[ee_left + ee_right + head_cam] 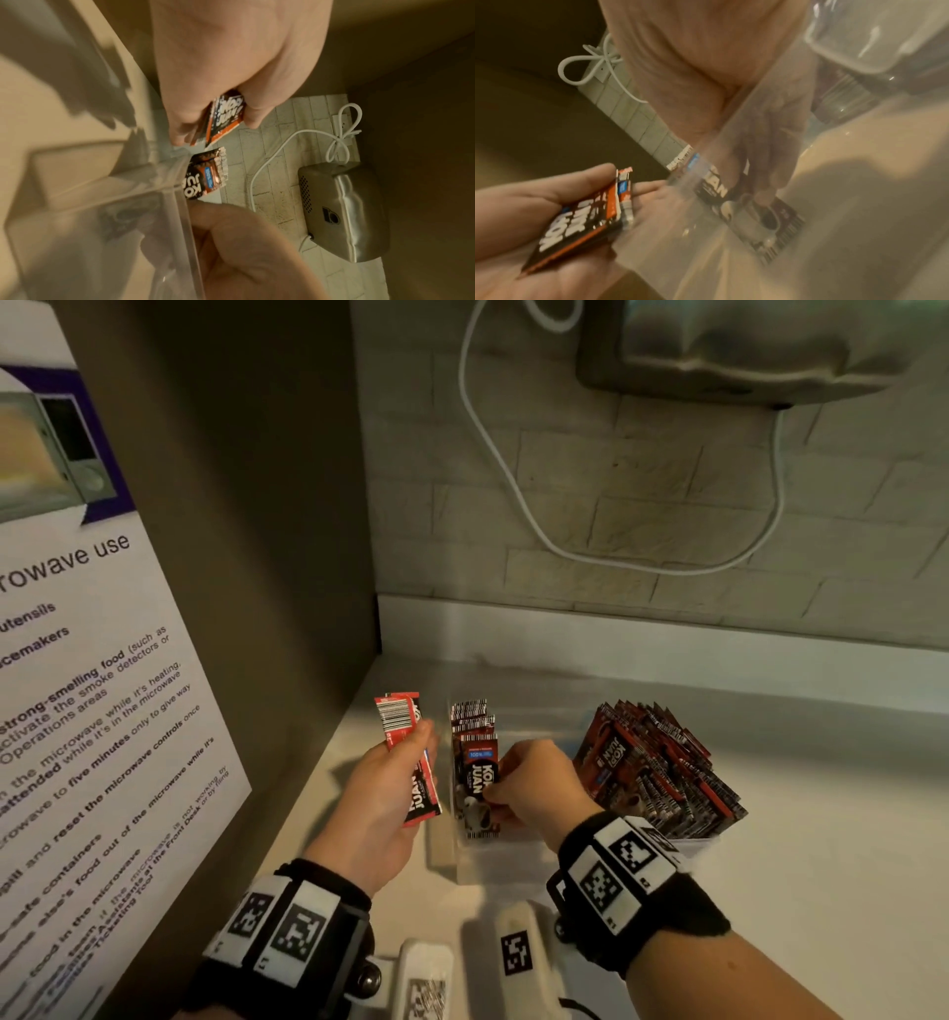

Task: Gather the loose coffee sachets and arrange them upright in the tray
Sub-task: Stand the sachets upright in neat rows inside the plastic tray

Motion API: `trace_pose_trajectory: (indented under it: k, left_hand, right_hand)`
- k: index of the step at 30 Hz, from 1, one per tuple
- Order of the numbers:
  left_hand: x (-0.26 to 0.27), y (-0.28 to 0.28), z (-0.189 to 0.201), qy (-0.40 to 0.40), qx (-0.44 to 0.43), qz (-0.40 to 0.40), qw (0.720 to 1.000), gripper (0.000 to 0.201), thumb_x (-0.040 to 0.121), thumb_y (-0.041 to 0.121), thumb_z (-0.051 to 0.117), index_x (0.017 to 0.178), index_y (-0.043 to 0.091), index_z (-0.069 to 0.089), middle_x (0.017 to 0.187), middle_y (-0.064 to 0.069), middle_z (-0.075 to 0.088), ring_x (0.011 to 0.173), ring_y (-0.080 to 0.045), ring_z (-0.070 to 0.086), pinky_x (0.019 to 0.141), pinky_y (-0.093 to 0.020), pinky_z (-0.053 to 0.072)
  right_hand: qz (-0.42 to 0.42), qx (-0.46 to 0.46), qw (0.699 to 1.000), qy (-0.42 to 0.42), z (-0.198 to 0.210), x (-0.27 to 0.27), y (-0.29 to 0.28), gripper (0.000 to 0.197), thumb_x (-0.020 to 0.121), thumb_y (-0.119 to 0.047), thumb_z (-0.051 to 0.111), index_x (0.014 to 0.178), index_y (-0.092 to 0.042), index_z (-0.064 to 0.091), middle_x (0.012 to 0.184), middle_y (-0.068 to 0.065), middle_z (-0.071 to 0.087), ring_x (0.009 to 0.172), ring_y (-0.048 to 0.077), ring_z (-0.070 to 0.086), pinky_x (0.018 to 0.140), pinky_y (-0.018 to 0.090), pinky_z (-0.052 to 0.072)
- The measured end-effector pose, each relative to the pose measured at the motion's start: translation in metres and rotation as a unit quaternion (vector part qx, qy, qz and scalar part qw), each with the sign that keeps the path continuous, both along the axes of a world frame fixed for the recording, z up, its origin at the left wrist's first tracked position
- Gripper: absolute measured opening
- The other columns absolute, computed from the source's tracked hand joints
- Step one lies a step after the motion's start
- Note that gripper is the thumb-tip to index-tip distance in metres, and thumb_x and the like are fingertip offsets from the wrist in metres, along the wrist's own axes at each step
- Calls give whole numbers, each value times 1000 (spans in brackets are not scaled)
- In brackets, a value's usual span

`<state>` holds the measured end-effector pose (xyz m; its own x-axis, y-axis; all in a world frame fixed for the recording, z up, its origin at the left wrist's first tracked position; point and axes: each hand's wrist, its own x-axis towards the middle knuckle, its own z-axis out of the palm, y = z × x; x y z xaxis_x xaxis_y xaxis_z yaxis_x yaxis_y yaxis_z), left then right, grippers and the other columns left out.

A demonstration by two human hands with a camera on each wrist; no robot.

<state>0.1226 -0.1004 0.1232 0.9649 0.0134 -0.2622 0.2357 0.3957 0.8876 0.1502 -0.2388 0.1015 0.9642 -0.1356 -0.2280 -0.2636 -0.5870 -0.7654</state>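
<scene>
A clear plastic tray [495, 862] stands on the pale counter near the corner. In its left part, several red-and-black coffee sachets [475, 762] stand upright in a row. A big fanned stack of sachets [657, 773] fills its right part. My left hand [395, 773] hovers left of the tray and grips a small bundle of sachets [411, 752], also seen in the left wrist view as the bundle [226, 115]. My right hand [513, 793] reaches into the tray and pinches the front upright sachet [716, 188] at its right edge, fingers [762, 162] showing through the clear wall.
A brown side panel with a microwave-use notice [87, 711] closes in the left. A brick-pattern back wall carries a looping white cable [513, 480] and a metal wall unit [744, 351]. Bare counter [821, 865] lies right of the tray.
</scene>
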Motion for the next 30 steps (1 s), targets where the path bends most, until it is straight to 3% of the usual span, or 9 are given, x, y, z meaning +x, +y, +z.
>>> trace_pose_trajectory:
  k: [3,5,8,11,14,18,24,30]
  left_hand:
    - [-5,-4,3,-11,0,-30,999,14,99,23,49,93,18,61,61,12,70,53,1,66,51,-19,48]
    - [-6,-6,5,-13,1,-41,999,16,99,23,50,95,15,64,68,6,73,59,-5,69,56,-22,50]
    - [-7,-7,7,-6,10,-52,999,21,98,24,52,103,10,67,84,-8,76,72,-18,71,70,-32,53]
    - [-6,-10,9,0,17,-63,998,24,98,23,50,107,7,66,94,-13,74,81,-24,69,79,-36,53]
    - [-6,-12,11,0,25,-73,997,24,99,23,50,109,8,65,105,-17,71,87,-26,67,80,-36,52]
    - [-5,-12,13,-5,28,-79,996,24,99,24,50,111,8,64,111,-19,69,94,-28,66,86,-40,51]
    - [-5,-13,11,-7,27,-83,996,25,99,25,49,112,9,63,108,-17,70,90,-25,67,81,-37,52]
    - [-1,-8,8,-11,20,-60,998,25,98,25,51,112,9,64,100,-13,74,86,-24,69,81,-38,53]
  right_hand:
    - [-5,-30,999,-21,2,2,6,20,76,-10,73,77,-13,53,86,11,70,84,29,69,78,45,58]
    - [-1,-49,998,-34,1,2,7,20,80,-13,70,92,-11,54,91,6,63,91,27,66,79,36,55]
    - [35,-93,994,-43,-2,0,9,23,87,-18,63,105,-5,62,102,7,66,96,25,63,67,24,42]
    - [87,-122,987,-50,-6,0,13,21,86,-17,62,103,-5,66,103,11,69,97,28,64,70,26,45]
    - [128,-133,980,-70,-7,0,16,18,86,-16,61,101,-7,66,102,12,70,96,29,64,77,30,48]
    - [119,-158,975,-102,-10,2,16,16,91,-18,56,101,-7,63,101,11,69,94,30,64,71,28,44]
    - [115,-172,974,-94,-13,3,16,17,91,-18,56,100,-6,63,103,12,69,94,29,64,68,25,40]
    - [89,-146,982,-76,-11,1,14,23,85,-20,64,105,-8,65,103,9,69,96,28,64,74,29,50]
